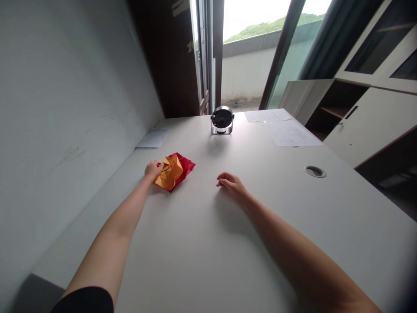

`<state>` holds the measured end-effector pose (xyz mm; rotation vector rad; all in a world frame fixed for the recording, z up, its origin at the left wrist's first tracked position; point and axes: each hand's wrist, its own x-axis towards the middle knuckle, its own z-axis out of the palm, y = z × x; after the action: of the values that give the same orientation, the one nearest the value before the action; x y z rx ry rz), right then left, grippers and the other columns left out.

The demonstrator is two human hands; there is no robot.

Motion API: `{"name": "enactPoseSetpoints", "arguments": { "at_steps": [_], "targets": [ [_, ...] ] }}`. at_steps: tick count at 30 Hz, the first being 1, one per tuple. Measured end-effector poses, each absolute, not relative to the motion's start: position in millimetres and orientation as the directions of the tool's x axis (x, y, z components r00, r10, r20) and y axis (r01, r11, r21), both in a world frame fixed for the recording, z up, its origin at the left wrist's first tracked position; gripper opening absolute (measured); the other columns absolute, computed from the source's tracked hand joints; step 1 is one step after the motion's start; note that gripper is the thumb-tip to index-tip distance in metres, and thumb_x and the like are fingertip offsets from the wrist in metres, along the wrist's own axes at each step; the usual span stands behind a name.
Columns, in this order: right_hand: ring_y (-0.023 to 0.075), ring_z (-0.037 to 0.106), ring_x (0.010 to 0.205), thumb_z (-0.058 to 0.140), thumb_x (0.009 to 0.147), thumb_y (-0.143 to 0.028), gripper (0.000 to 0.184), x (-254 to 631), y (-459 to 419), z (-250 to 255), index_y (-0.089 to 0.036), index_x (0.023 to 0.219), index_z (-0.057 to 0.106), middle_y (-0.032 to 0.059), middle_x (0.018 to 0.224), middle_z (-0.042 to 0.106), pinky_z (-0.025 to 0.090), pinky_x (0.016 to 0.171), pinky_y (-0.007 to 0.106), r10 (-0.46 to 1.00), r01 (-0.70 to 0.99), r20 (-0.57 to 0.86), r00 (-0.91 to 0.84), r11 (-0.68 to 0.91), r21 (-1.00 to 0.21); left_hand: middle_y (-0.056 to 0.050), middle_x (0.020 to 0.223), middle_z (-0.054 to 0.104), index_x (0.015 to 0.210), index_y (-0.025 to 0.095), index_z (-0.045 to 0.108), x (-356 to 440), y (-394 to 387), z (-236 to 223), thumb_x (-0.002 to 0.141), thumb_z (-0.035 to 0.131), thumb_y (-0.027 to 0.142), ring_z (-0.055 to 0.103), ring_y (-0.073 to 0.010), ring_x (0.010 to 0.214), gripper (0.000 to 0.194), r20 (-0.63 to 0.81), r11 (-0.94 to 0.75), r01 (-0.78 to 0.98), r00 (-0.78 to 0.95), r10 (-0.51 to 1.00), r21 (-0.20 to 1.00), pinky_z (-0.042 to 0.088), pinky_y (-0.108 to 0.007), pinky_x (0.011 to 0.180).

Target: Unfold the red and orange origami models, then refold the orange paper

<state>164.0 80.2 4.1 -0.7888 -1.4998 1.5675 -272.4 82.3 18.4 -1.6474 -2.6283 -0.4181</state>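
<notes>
On the left of the white table [195, 243], my left hand [153, 169] grips the near-left edge of a creased orange paper sheet [172, 170]. A dark curved line shows on the orange paper beside my thumb. Under and behind it lies a creased red paper sheet [186, 165], its corner sticking out to the right. My fingertips are partly hidden by the paper. To the right, apart from both sheets, my right hand [233, 186] hovers low above the tabletop. Its fingers are loosely bent with a small gap to the thumb, and nothing shows in them.
A round black device on a silver stand [222, 120] stands at the table's far end. Printed white sheets [293, 132] lie at the far right, and another white sheet [153, 138] lies by the left wall. A round cable hole [315, 171] is set in the tabletop's right side.
</notes>
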Motion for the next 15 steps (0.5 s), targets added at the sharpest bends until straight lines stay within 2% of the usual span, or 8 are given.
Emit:
{"name": "enactPoseSetpoints", "arguments": {
  "at_steps": [4, 7, 9, 12, 15],
  "targets": [
    [0.0172, 0.066, 0.075, 0.064, 0.077, -0.034, 0.018, 164, 79, 5, -0.019, 0.088, 0.064, 0.0008, 0.074, 0.067, 0.047, 0.073, 0.028, 0.87, -0.13, 0.095, -0.485, 0.035, -0.991, -0.01, 0.12, 0.066, 0.111, 0.025, 0.071, -267, 73, 25, 0.092, 0.043, 0.055, 0.062, -0.0257, 0.103, 0.045, 0.153, 0.438, 0.863, -0.482, 0.863, 0.251, 0.047, -0.034, 0.086],
    [0.0169, 0.066, 0.075, 0.064, 0.077, -0.033, 0.018, 164, 79, 6, -0.019, 0.088, 0.064, 0.0007, 0.073, 0.067, 0.046, 0.073, 0.028, 0.873, -0.132, 0.099, -0.478, 0.04, -0.99, -0.012, 0.128, 0.061, 0.118, 0.025, 0.068, -258, 71, 37, 0.089, 0.048, 0.053, 0.059, -0.0298, 0.11, 0.045, 0.224, 0.403, 0.899, -0.433, 0.873, 0.17, 0.045, -0.039, 0.093],
    [0.0169, 0.066, 0.074, 0.063, 0.077, -0.032, 0.018, 164, 79, 6, -0.018, 0.088, 0.064, 0.0007, 0.072, 0.067, 0.046, 0.073, 0.027, 0.872, -0.127, 0.097, -0.479, 0.041, -0.991, -0.012, 0.13, 0.06, 0.123, 0.024, 0.066, -243, 71, 42, 0.089, 0.05, 0.051, 0.056, -0.0309, 0.115, 0.046, 0.27, 0.321, 0.938, -0.345, 0.899, 0.128, 0.043, -0.041, 0.098],
    [0.017, 0.066, 0.074, 0.063, 0.077, -0.032, 0.018, 164, 80, 5, -0.018, 0.089, 0.064, 0.0008, 0.072, 0.067, 0.046, 0.072, 0.027, 0.869, -0.12, 0.1, -0.485, 0.047, -0.992, -0.01, 0.131, 0.061, 0.129, 0.023, 0.061, -210, 71, 42, 0.092, 0.046, 0.05, 0.055, -0.0289, 0.119, 0.048, 0.22, 0.164, 0.974, -0.197, 0.955, 0.157, 0.042, -0.039, 0.102],
    [0.0169, 0.066, 0.074, 0.062, 0.077, -0.031, 0.018, 165, 80, 5, -0.018, 0.089, 0.064, 0.0009, 0.073, 0.068, 0.046, 0.072, 0.027, 0.87, -0.123, 0.105, -0.482, 0.052, -0.991, -0.011, 0.134, 0.06, 0.129, 0.021, 0.059, -178, 70, 33, 0.092, 0.043, 0.056, 0.052, -0.0302, 0.125, 0.054, 0.111, 0.103, 0.974, -0.127, 0.986, 0.2, 0.04, -0.039, 0.104]
  ]
}}
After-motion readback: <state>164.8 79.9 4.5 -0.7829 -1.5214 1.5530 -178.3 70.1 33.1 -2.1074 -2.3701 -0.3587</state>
